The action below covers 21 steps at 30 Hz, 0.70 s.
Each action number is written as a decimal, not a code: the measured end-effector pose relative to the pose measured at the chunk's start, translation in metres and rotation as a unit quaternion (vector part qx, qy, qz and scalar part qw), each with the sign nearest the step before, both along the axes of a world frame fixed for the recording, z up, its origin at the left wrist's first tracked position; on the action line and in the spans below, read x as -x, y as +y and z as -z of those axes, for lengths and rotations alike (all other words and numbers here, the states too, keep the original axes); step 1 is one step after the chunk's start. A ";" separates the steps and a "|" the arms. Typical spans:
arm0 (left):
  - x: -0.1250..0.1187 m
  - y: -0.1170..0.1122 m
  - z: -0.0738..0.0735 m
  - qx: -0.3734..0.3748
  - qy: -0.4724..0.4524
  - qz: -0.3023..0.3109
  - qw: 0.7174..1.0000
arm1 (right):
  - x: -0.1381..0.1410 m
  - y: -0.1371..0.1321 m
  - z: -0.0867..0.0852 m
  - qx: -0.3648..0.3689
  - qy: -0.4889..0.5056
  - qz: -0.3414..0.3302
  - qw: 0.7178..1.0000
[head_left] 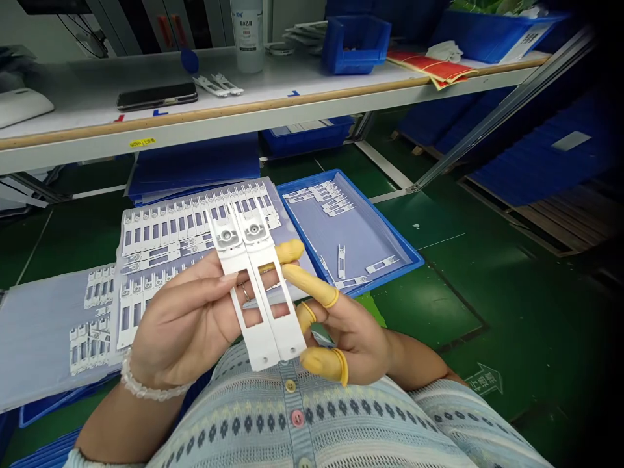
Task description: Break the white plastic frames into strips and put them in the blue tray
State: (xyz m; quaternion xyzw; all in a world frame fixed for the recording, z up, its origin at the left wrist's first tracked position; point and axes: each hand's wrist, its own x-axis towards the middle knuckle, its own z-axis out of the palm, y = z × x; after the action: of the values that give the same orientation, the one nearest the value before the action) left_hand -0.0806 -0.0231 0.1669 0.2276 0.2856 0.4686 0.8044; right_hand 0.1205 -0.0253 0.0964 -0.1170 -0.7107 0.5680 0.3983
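Holding of two white, elongated plastic parts [262, 299] is performed mainly by the left hand [182, 312]. The parts are held side by side in front of the torso, lengthwise edges together, with a rectangular window in each and a grey recessed boss at each upper end. The left thumb is placed on the front face, and the fingers are placed behind, partly visible through the windows. A silver-coloured ring [245, 292] is worn on one finger, and a clear beaded bracelet [151, 389] on the wrist.

The right hand [358, 335] is partly curled at the right side of the pair. Yellow rubber finger cots [314, 286] are worn on its digits. One covered fingertip is placed at the right edge and the covered thumb at the lower right corner; whether a grip is applied there cannot be told.

Beyond the left hand, rows of similar white parts are laid out on a pale grey sheet [287, 250]. A blue, shallow rectangular plastic tray [412, 261] is located to its right, with further white parts inside. A black smartphone [156, 96] is placed on the bench above.
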 end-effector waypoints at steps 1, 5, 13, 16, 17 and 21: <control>0.000 0.001 0.001 0.001 -0.003 0.000 1.000 | 0.000 0.000 0.001 0.002 -0.003 0.007 1.000; 0.001 0.004 0.003 -0.007 -0.007 -0.001 1.000 | 0.002 0.001 0.004 0.002 -0.009 0.022 1.000; 0.008 0.006 0.006 -0.043 -0.009 0.023 0.999 | 0.004 0.012 0.003 -0.123 -0.031 0.092 0.988; 0.012 0.007 0.008 -0.047 -0.016 0.031 0.998 | 0.001 0.010 -0.009 -0.224 -0.056 0.223 0.947; 0.013 0.008 0.009 -0.047 -0.016 0.033 0.998 | 0.000 0.009 -0.014 -0.271 -0.071 0.252 0.926; 0.017 0.009 0.011 -0.047 -0.017 0.039 0.998 | 0.004 0.006 -0.023 -0.455 -0.129 0.227 0.851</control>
State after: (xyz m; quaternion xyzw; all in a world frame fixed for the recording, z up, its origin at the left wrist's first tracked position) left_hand -0.0973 -0.0138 0.1559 0.2679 0.2405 0.4537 0.8152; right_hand 0.1168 -0.0194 0.1199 -0.1527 -0.8885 0.0542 0.4294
